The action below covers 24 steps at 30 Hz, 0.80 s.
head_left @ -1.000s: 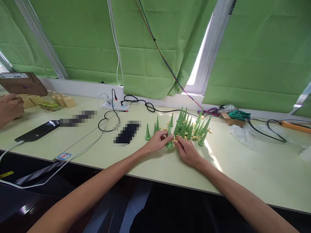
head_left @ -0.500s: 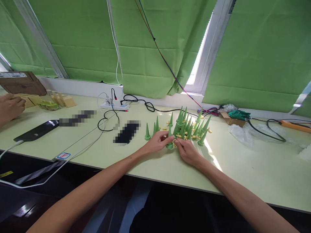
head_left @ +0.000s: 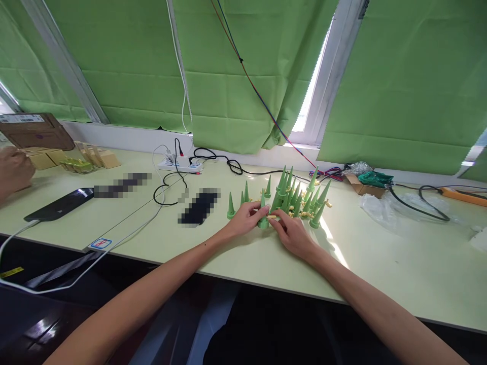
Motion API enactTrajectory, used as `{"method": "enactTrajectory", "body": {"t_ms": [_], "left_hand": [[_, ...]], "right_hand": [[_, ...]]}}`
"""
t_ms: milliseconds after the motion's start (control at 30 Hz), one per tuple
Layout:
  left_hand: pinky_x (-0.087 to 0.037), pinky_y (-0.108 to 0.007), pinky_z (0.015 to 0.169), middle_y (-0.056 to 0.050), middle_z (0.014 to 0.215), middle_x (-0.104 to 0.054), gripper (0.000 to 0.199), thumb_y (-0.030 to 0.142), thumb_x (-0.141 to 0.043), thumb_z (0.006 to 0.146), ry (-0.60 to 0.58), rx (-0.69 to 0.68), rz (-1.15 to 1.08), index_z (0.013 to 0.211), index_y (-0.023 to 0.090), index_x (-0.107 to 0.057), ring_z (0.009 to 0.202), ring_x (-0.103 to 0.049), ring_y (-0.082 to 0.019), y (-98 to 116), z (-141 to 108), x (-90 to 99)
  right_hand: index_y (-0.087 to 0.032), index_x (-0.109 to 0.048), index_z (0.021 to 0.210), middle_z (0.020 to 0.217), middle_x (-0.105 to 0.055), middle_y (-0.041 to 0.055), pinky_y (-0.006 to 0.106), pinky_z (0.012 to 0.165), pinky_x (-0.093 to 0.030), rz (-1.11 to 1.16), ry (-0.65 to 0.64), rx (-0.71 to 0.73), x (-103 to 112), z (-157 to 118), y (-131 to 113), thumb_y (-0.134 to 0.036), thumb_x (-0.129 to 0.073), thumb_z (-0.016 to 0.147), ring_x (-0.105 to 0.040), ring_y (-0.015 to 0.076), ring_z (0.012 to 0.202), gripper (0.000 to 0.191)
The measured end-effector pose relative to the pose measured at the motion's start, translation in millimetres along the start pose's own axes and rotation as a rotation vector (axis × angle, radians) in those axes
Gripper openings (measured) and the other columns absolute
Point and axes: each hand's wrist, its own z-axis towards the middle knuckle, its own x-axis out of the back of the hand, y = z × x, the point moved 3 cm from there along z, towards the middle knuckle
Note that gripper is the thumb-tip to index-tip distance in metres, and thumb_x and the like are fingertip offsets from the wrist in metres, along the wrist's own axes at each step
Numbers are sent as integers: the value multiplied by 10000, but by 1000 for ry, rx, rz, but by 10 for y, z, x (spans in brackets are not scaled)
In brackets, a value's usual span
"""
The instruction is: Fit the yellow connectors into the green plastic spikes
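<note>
A green cone-shaped plastic spike (head_left: 263, 219) stands point up, with my left hand (head_left: 245, 219) closed around it just above the table. From its side a small yellow valve piece (head_left: 271, 217) sticks out to the right. The fingers of my right hand (head_left: 292, 232) close on the outer end of this yellow piece and partly hide it. Right behind my hands is a dense group of similar green spikes (head_left: 292, 197), most of them upright, with yellow pieces among them. A few more spikes (head_left: 230, 208) stand to the left, beyond my left hand.
A blurred-out dark object (head_left: 200, 207) lies left of my hands, and a black phone (head_left: 59, 205) farther left. Cables run from a power strip (head_left: 180, 165) at the back. Plastic bags and a small carton (head_left: 365, 187) sit at right. Another person's hand (head_left: 15, 172) is at far left.
The held spike has shifted slightly left and up. My right hand's fingers have come a little apart from the spike, exposing the yellow piece. The other person's hand has moved left.
</note>
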Motion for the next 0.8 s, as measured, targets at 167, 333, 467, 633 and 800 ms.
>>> {"method": "enactTrajectory", "body": {"t_ms": [167, 333, 467, 633, 800], "left_hand": [[-246, -229, 461, 50, 554, -333, 462, 544, -502, 888, -14, 11, 19, 634, 166, -426, 488, -336, -73, -19, -1, -2], [-225, -236, 478, 47, 581, -299, 473, 532, -503, 893, -26, -24, 79, 618, 174, -365, 521, -300, -79, -31, -10, -3], [-212, -243, 486, 47, 587, -281, 470, 521, -495, 901, -30, -32, 108, 621, 176, -343, 535, -282, -83, -14, -21, -5], [-204, -244, 485, 52, 583, -254, 478, 514, -509, 892, -31, -43, 105, 609, 180, -317, 530, -262, -80, 13, -30, -10], [-196, -246, 488, 53, 577, -256, 471, 519, -521, 883, -47, -69, 107, 609, 176, -350, 525, -257, -78, 36, -48, -15]], "right_hand": [[-215, -561, 963, 720, -613, 7, 253, 594, -338, -13, -4, 31, -21, 4, 43, -345, -365, 1008, -517, 149, 580, 238], [-224, -484, 837, 625, -505, -23, 260, 563, -286, -7, -16, 53, -37, -3, 83, -321, -350, 1005, -427, 138, 529, 236], [-229, -408, 768, 594, -437, -42, 262, 550, -262, 25, -26, 67, -33, -4, 89, -314, -348, 1004, -374, 126, 511, 257], [-226, -359, 722, 587, -400, -48, 266, 547, -253, 45, -17, 64, -33, -2, 91, -310, -359, 1000, -347, 120, 518, 291], [-221, -336, 681, 570, -372, -48, 277, 546, -250, 56, -17, 32, -41, -2, 96, -348, -335, 1014, -323, 117, 512, 356]]}}
